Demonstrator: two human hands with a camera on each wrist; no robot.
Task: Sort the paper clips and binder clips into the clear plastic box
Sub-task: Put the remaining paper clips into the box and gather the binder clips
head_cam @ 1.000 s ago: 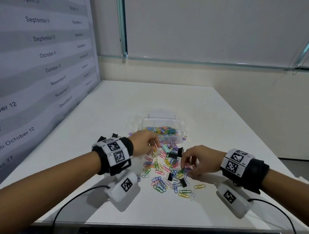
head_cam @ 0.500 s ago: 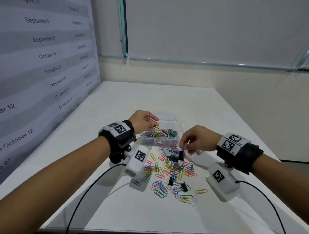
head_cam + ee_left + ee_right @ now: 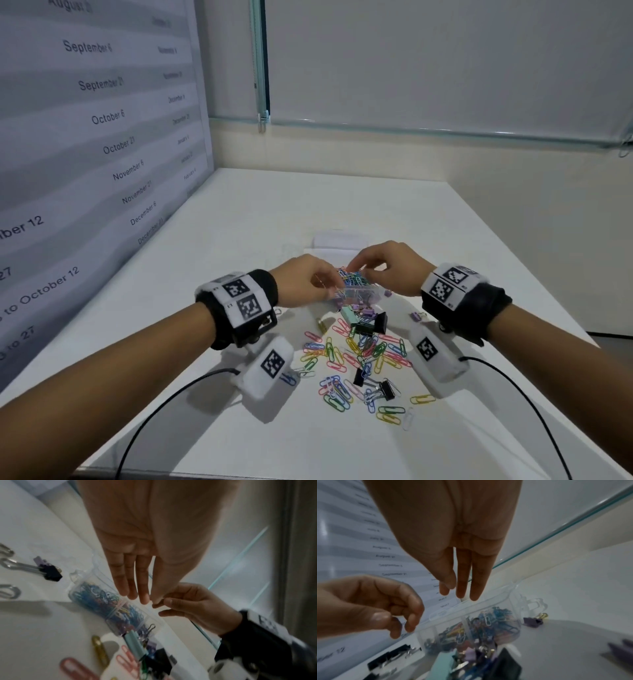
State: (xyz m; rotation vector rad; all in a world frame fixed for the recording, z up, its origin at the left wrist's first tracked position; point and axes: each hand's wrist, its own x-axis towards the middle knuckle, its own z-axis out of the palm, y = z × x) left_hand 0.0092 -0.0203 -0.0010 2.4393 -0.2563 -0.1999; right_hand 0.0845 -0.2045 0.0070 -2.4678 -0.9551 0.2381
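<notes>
your left hand (image 3: 301, 281) and right hand (image 3: 390, 267) hover over the clear plastic box (image 3: 359, 293) on the desk (image 3: 239, 240), fingers loosely apart, holding nothing visible, seemingly dropping clips inside

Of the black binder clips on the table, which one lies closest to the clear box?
The large black binder clip just in front of the clear box, beside the mint one; the other black ones sit lower in the paper clip pile.

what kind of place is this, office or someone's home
Most likely an office or meeting room, not a home. A wall chart lists dates from September to December, a plain white table fills the corner, and paper clips lie scattered on it.
</notes>
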